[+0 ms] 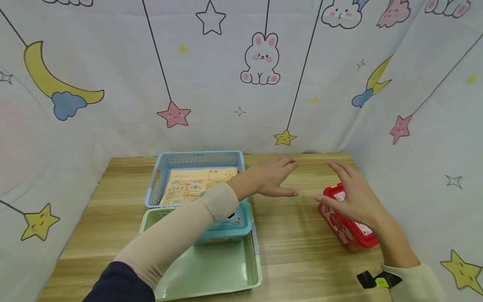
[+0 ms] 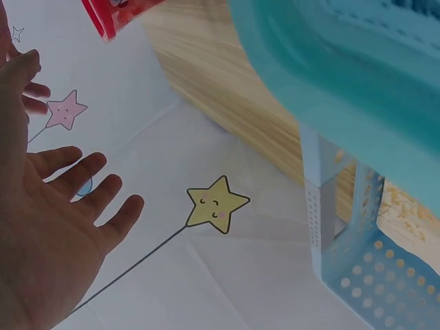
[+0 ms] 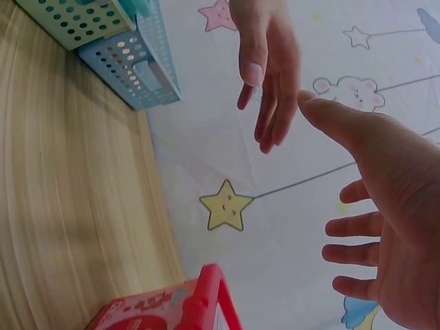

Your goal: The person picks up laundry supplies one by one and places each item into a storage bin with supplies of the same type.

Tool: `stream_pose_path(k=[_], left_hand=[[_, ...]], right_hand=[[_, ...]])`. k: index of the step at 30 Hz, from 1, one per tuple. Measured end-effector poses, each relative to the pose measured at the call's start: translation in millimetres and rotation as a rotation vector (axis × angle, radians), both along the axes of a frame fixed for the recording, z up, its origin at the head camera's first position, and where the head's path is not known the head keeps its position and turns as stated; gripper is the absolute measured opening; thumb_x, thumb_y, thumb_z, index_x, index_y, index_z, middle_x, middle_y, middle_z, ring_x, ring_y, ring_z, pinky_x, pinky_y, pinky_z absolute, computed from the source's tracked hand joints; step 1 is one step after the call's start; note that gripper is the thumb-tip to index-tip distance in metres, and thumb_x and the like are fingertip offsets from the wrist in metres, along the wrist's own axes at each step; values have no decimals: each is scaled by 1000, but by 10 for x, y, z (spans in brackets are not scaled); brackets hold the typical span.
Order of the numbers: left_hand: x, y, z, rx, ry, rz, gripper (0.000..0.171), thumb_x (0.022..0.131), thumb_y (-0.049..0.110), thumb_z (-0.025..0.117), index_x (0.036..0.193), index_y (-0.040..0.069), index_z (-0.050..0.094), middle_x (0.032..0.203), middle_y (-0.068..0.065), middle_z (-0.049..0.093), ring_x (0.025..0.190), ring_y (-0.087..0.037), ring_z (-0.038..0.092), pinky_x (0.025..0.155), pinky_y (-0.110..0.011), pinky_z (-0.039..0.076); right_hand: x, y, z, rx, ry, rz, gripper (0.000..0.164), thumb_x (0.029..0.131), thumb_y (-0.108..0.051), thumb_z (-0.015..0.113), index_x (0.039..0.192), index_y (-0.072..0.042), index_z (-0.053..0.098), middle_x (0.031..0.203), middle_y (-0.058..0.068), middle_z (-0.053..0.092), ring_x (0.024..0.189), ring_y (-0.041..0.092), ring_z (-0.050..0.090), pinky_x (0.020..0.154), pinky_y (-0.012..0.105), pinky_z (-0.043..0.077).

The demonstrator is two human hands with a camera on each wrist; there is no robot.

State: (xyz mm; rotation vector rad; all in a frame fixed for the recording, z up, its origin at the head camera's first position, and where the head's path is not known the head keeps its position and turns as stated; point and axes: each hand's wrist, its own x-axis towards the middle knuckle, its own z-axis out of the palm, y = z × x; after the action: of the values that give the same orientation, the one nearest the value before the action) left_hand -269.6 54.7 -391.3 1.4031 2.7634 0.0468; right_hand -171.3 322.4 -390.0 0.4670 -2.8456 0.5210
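Note:
My left hand [image 1: 272, 175] reaches across above the table, its fingers fairly straight and holding nothing. Facing it, my right hand [image 1: 352, 195] hovers with thumb and fingers spread apart, also holding nothing. Below and beside the right hand lies a red-lidded box [image 1: 339, 224], partly hidden by that hand. A teal-lidded box [image 1: 241, 224] sits in the green basket [image 1: 203, 268], partly covered by my left forearm. Behind it, a blue basket [image 1: 151, 191] contains yellowish printed packets [image 1: 185, 184].
The baskets stand on the left half of a wooden table [image 1: 290, 256]. A white curtain [image 1: 211, 84] printed with stars, moons and rabbits hangs behind the table and along its sides.

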Motion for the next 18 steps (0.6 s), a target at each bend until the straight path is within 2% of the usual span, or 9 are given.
stream_pose_path(k=[9, 14, 18], left_hand=[[45, 244, -131, 7, -22, -53, 90, 103, 70, 48, 168, 11, 28, 171, -6, 30, 158, -25, 29, 126, -41, 30], [75, 423, -162, 15, -20, -63, 82, 106, 62, 51, 168, 13, 30, 170, -3, 32, 157, -23, 30, 126, -39, 30], [145, 575, -205, 12, -7, -75, 78, 107, 58, 51, 167, 13, 32, 169, -2, 35, 155, -21, 33, 125, -34, 29]], right_hand=[[86, 239, -114, -27, -34, -57, 104, 85, -51, 87, 163, -6, 36, 161, 29, 37, 142, 55, 38, 102, 83, 37], [133, 367, -156, -5, -53, -97, 103, 88, -51, 84, 162, -2, 34, 158, 33, 38, 138, 56, 39, 98, 83, 39], [159, 469, -213, 8, -74, -104, 96, 91, -47, 81, 159, 3, 36, 154, 35, 41, 135, 56, 41, 97, 82, 41]])
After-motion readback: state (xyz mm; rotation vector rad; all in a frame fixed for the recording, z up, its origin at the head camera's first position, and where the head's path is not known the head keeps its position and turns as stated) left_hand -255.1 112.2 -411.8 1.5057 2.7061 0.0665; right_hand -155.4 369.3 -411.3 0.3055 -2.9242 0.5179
